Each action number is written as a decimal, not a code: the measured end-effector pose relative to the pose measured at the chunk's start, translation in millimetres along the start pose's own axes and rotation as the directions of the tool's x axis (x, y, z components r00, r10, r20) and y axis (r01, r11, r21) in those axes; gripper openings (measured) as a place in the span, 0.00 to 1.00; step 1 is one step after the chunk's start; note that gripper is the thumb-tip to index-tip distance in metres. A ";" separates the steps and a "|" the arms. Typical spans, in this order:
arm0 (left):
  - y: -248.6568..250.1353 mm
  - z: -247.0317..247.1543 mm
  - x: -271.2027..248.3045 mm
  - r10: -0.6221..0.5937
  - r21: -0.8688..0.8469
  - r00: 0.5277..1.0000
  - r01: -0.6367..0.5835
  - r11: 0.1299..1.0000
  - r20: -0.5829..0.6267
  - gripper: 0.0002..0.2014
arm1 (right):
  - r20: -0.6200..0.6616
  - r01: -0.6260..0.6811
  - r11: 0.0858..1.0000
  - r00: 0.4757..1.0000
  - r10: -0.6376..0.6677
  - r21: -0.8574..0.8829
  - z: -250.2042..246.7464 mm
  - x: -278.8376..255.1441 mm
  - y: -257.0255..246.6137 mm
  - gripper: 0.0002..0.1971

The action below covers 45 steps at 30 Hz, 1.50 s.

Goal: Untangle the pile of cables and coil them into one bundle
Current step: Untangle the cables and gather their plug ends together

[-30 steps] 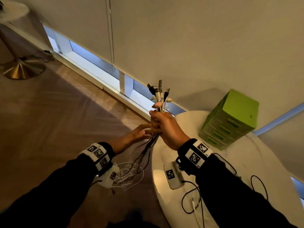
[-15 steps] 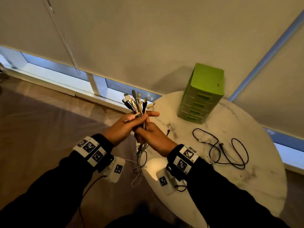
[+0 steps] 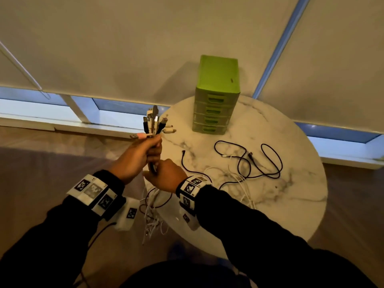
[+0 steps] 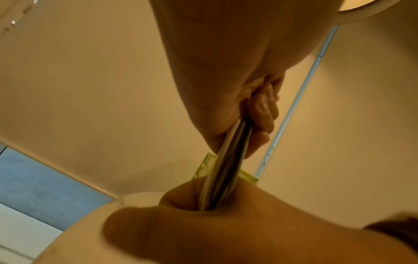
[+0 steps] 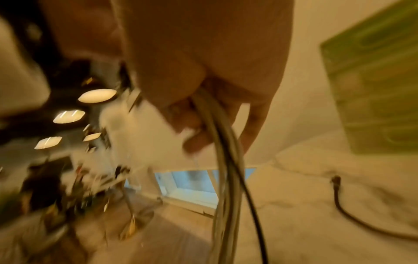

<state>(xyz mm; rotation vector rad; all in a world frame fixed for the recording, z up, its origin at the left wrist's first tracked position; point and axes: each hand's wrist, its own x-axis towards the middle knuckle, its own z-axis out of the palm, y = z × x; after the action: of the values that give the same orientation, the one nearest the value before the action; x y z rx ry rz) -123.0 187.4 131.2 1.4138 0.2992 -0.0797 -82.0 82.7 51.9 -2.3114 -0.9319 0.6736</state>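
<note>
My right hand is lowest and nearest, fingers curled round the cable bundle just under my left. The right wrist view is blurred but shows pale and dark strands running out of that fist. My left hand is fisted on the same bundle right above it, with the plug ends fanned out over the top of the fist. Both hands are closed on the bundle and nearly touching.

Below my hands, the loose tails hang off the near edge of the round table, tangled white and dark. I can't tell how knotted they are.

Risks as I see them:
- If I slide my right hand down to comb the strands, a knot in the tails could jam, and pulling harder would tighten it.
- The bundle is thick. If my left hand loosens, the plug ends could slip out of line, or one cable could drop out.
- The hanging tails sit close to the table edge and could snag there.

Further out, a black cable and some white cable lie on the tabletop outside the bundle. If I start coiling now, they get left out. The white one runs back toward my right wrist and could get dragged along.

The green drawer unit stands at the far side, well clear of the bundle.
</note>
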 end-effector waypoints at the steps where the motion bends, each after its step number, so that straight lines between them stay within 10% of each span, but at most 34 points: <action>1: -2.9 4.0 4.6 -0.011 0.014 1.000 0.012 1.000 -0.023 0.18 | 0.111 0.019 0.998 0.994 -0.026 0.060 -6.8 -1.0 4.3 0.17; 6: -13.3 25.5 23.0 -0.033 0.035 0.998 0.034 0.999 -0.044 0.19 | 0.312 0.049 0.999 0.949 -0.054 0.022 -53.0 -14.5 62.0 0.37; 9: -16.7 43.0 32.1 -0.056 0.007 0.997 0.057 0.998 -0.053 0.18 | -0.147 -0.114 0.990 0.984 0.102 -0.078 -78.6 -26.9 130.0 0.25; 12: -20.1 63.3 38.8 -0.072 0.019 0.996 0.073 0.997 -0.057 0.18 | -0.474 -0.498 0.867 0.766 0.434 -0.011 -104.5 -36.5 191.5 0.26; 16: -29.3 86.2 44.9 -0.100 -0.025 0.994 0.099 0.995 -0.035 0.18 | -0.027 -0.718 0.683 0.686 0.727 0.136 -119.1 -34.4 228.7 0.35; 25: -38.8 101.2 47.4 -0.071 -0.046 0.987 0.065 0.997 -0.143 0.18 | -0.037 -0.179 0.461 0.907 0.421 0.869 -125.9 -28.6 191.6 0.04; 29: -38.9 108.0 53.6 -0.021 -0.166 0.974 -0.018 0.986 -0.227 0.19 | -0.101 0.004 0.541 0.984 0.149 0.841 -160.5 -45.8 155.1 0.04; 37: -16.7 138.8 65.2 0.082 -0.157 0.965 -0.123 0.980 -0.249 0.11 | -0.080 0.231 0.824 0.972 -0.222 0.517 -164.8 -76.2 127.7 0.06; 45: -22.4 145.6 64.0 0.231 0.055 0.967 -0.226 0.973 -0.106 0.13 | -0.019 0.137 0.775 0.987 -0.160 0.617 -169.4 -84.7 118.2 0.10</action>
<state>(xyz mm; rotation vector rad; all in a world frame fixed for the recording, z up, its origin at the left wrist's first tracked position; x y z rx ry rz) -43.8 49.1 111.9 1.4885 0.2256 0.1844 24.2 -102.4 117.6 -1.6269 -0.7500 0.8088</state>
